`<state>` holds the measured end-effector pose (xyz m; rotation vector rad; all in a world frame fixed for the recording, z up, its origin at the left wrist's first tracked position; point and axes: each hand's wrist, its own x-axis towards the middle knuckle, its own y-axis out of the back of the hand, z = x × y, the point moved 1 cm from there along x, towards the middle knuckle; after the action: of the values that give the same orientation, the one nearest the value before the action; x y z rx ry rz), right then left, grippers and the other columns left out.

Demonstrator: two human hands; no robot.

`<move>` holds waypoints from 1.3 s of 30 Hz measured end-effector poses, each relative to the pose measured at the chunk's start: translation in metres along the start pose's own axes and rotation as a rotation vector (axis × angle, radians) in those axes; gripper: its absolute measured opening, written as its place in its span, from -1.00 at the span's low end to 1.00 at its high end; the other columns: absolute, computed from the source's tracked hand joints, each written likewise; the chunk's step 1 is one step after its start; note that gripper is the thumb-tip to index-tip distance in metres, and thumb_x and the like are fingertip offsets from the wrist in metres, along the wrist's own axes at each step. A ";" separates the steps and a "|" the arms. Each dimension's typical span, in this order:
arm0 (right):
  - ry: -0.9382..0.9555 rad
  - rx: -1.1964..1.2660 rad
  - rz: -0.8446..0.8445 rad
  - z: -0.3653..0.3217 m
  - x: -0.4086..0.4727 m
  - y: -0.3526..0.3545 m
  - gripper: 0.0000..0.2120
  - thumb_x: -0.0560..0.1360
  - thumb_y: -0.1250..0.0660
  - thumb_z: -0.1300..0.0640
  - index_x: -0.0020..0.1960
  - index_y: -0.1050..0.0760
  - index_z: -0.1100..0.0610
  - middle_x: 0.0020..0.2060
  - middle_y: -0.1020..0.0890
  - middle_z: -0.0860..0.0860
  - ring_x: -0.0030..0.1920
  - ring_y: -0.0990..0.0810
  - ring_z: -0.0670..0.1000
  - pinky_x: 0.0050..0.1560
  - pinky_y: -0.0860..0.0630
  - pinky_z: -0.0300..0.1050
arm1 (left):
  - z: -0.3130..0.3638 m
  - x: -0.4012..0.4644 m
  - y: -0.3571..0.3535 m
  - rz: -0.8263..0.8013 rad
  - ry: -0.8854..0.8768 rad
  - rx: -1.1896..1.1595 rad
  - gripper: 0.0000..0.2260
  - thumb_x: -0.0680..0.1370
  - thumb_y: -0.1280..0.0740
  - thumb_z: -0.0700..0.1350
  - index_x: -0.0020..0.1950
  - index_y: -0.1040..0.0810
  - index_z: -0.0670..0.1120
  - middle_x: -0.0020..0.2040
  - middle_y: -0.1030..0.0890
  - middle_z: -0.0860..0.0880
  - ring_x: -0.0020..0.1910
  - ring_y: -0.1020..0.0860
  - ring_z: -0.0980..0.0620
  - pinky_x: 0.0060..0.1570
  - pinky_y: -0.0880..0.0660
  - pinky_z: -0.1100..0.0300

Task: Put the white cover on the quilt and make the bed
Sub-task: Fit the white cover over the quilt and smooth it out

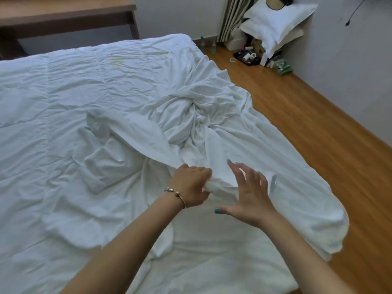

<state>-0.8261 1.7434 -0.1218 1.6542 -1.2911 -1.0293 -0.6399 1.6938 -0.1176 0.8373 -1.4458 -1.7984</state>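
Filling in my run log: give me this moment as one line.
left hand: grips white cover | right hand: open over cover | quilt: spread on bed

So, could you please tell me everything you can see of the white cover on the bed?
The white cover is thin, smooth, heavily creased cloth, bunched and twisted into a knot-like heap on the bed's right half, over the puffier quilt. Its right side hangs over the bed's edge above the wooden floor. The left hand grips a gathered fold at its near edge; the right hand, fingers spread, is right beside that fold.
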 end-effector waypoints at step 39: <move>0.384 0.265 0.149 -0.072 -0.070 0.079 -0.66 0.25 -0.23 0.28 -0.07 -0.60 0.00 -0.30 -0.66 -0.05 -0.26 -0.63 0.07 -0.26 -0.54 0.01 | 0.098 -0.117 0.076 0.490 0.340 -0.255 -0.84 0.45 -0.37 -0.01 -0.02 -0.53 -0.01 -0.18 -0.63 0.02 -0.21 -0.59 -0.11 -0.33 -0.29 0.17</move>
<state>-0.7971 1.8050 -0.0136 1.8112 -1.3023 -0.4357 -0.6456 1.8315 -0.0169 0.5618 -1.0595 -1.3544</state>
